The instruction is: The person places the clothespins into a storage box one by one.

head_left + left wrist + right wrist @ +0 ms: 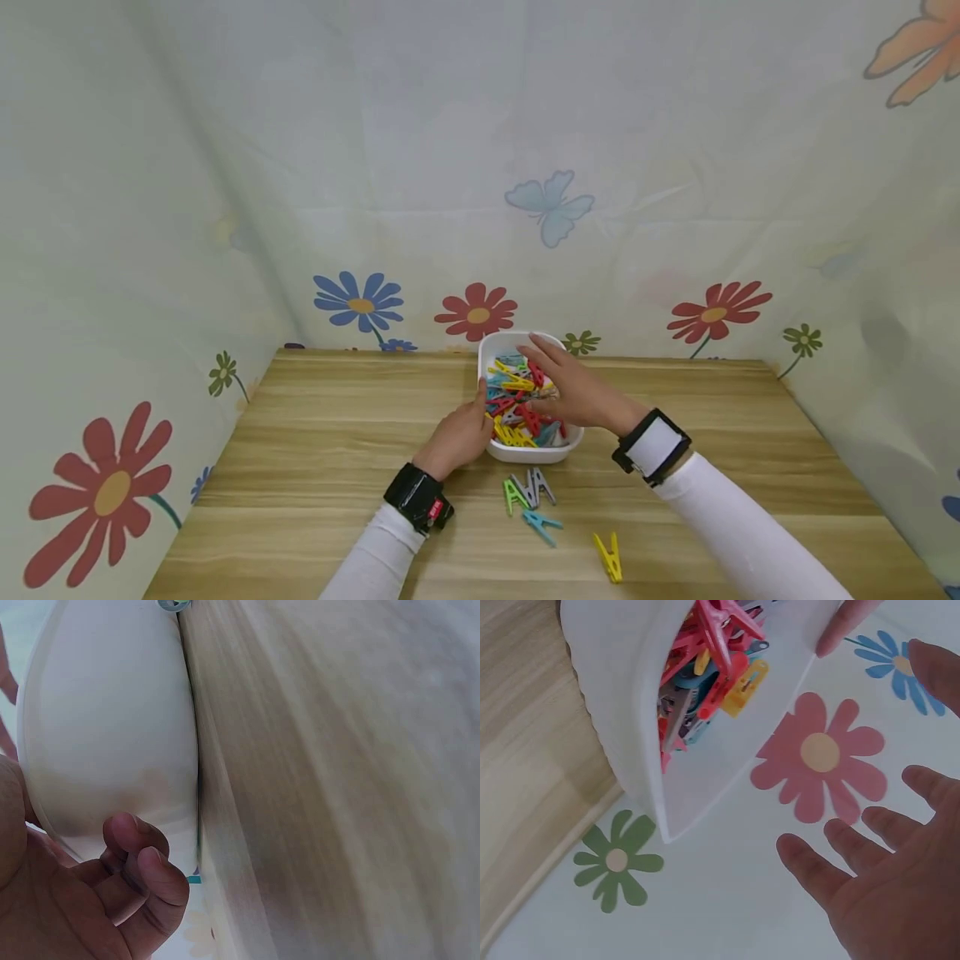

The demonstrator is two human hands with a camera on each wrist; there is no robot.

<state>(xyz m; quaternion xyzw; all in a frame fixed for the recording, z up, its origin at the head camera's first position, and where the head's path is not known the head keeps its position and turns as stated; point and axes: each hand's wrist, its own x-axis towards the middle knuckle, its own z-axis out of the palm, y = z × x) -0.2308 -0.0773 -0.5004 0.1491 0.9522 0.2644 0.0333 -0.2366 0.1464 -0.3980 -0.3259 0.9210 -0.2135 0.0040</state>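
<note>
At the far middle of the desk (315,433) stands a white tub (534,454) heaped with coloured pegs (517,400), just short of the flowered cloth (225,208) that walls the space in. My left hand (457,433) sits against the tub's left side: the thumb lies along the rim, and from the left wrist view the fingers (146,874) curl loosely beside the tub's white wall (112,735). I cannot tell whether they press it or only lie close, and that grip holds nothing inside it.

My right hand (573,387) is over the tub, palm down, fingers straight and spread above the pegs. From the head view it covers the right half of the heap; whether the fingertips touch any peg I cannot tell. The right wrist view shows the same spread fingers (810,870) with gaps between them and nothing pinched, the tub (622,697) and its pegs (705,675) beyond them.

Nearer to me on the desk lie loose pegs: a green one (514,496) touching a grey pair (536,486), a blue one (542,525) just beside them, and a yellow one (609,557) apart to the right.
</note>
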